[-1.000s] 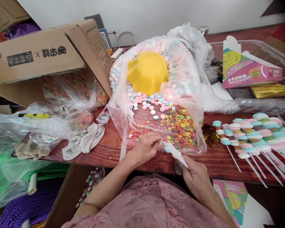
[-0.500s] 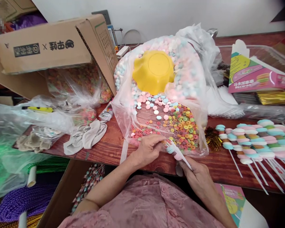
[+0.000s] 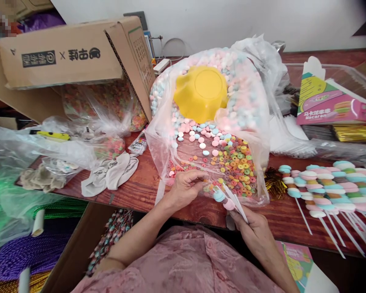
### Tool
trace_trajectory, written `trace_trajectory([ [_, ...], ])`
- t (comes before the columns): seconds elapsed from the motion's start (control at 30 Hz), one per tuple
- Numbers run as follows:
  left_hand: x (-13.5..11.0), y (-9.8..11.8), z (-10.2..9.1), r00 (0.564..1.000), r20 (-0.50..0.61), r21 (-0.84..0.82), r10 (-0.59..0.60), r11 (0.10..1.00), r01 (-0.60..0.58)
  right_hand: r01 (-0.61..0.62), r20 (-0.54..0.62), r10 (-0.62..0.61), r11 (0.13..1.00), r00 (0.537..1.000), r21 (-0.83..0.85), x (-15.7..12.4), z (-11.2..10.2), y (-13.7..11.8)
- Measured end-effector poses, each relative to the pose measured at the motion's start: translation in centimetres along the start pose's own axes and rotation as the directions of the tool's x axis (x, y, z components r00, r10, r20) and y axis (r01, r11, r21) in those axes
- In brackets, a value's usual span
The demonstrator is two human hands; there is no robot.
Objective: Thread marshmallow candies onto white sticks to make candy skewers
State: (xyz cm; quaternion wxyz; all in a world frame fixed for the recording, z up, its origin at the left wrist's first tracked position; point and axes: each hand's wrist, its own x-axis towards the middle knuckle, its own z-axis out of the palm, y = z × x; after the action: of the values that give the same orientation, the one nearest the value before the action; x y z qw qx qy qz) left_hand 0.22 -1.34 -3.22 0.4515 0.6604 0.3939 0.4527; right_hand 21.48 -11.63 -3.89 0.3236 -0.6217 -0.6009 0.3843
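My right hand (image 3: 253, 228) is closed around several thin white sticks (image 3: 236, 203). One stick carries a blue candy (image 3: 219, 195) and a pink candy (image 3: 229, 204), with a darker ring between them. Just left of the stick tips is my left hand (image 3: 187, 188), thumb and fingers pinched together; whatever they hold is too small to make out. Beneath it lie ring-shaped cereal pieces (image 3: 238, 162) in yellow, orange, green and red, on an opened clear plastic bag (image 3: 258, 191). Pink, blue and white button candies (image 3: 203, 145) are spread behind them.
A yellow scalloped bowl (image 3: 201, 93) sits upside down on the candies. Finished candy sticks (image 3: 329, 187) lie at right, below a pink Macaron box (image 3: 335, 101). At left are a cardboard box (image 3: 61, 57), a grey cloth (image 3: 110, 175) and a yellow cutter (image 3: 53, 135).
My left hand has drawn back a little to the left from the stick tip. The sticks in my right hand have fanned slightly apart. The camera view has shifted a little.
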Motion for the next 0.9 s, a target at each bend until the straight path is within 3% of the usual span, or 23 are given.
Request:
trace_trajectory([
  [0.3, -0.4, 1.0, 0.4, 0.977, 0.188, 0.063, 0.096, 0.992, -0.110, 0.041, 0.061, -0.039, 0.999, 0.997, -0.030, 0.1, 0.1, 0.0],
  [0.4, -0.4, 1.1, 0.9, 0.989, 0.150, -0.103, -0.010, 0.994, 0.025, 0.042, 0.020, -0.042, 0.999, 0.999, 0.004, 0.1, 0.3, 0.0],
  [0.5, -0.2, 1.4, 1.3, 0.966, 0.091, -0.405, -0.240, 0.878, 0.256, 0.056, -0.098, -0.052, 0.998, 0.994, 0.039, 0.2, 0.5, 0.1],
  [0.63, 0.2, 2.4, 1.7, 0.879, 0.292, -0.505, -0.377, 0.720, 0.476, 0.155, -0.194, -0.139, 0.986, 0.971, 0.067, 0.5, 1.1, 0.2],
  [0.73, 0.3, 2.8, 2.2, 0.854, 0.339, -0.542, -0.395, 0.660, 0.521, 0.211, -0.212, -0.194, 0.976, 0.958, 0.061, 0.8, 1.4, 0.2],
  [0.9, 0.5, 2.4, 2.8, 0.875, 0.221, -0.538, -0.432, 0.694, 0.478, 0.245, -0.268, -0.225, 0.969, 0.937, 0.042, 1.0, 1.6, 0.4],
])
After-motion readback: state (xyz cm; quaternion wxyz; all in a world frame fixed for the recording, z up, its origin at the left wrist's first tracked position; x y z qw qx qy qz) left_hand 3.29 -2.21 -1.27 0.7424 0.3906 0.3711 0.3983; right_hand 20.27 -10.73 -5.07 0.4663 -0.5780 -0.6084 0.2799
